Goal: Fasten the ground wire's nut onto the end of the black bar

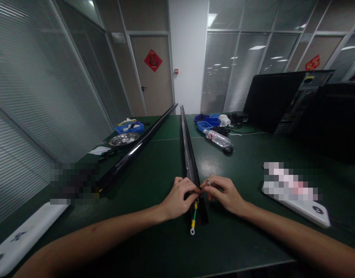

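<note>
Both hands meet over the near end of a long black channel-shaped strip that runs away from me along the table. My left hand is closed in a pinch beside the upper end of a short green wire. Yellow sleeves and a ring terminal show at the wire's lower end. My right hand, wearing a ring, also pinches, its fingertips almost against the left ones. Something small and dark lies between the fingertips; I cannot make out what. A second black strip lies to the left.
On the green table lie a clear plastic bottle, blue trays, a metal bowl and a blue basket. White devices lie left and right. A dark monitor stands back right.
</note>
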`<state>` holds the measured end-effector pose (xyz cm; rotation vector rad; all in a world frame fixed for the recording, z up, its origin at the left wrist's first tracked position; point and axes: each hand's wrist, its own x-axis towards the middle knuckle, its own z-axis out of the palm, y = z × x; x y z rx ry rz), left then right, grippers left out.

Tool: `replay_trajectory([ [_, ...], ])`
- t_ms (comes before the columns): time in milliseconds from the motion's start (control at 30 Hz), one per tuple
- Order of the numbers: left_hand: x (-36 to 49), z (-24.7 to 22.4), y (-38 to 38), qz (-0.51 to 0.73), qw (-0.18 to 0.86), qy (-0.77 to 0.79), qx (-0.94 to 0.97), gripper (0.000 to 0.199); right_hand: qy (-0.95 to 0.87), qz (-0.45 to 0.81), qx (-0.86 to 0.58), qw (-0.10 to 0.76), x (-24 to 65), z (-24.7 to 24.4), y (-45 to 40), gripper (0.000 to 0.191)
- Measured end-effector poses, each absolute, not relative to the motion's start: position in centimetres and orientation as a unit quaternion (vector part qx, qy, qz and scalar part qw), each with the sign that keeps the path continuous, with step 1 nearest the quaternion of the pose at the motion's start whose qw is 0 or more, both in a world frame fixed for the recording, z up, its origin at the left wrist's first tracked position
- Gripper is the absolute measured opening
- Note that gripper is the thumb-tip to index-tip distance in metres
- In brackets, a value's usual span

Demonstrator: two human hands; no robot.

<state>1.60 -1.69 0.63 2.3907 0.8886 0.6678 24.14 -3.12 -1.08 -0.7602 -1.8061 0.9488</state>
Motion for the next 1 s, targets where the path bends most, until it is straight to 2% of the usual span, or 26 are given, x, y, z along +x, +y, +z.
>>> replay_trajectory([
  [1000,1.45,0.57,-1.68,0.237,0.250,0.331,0.878,0.008,-0.754,0.365,-0.302,0.454,24.23,-0.77,-3.11,0.029],
])
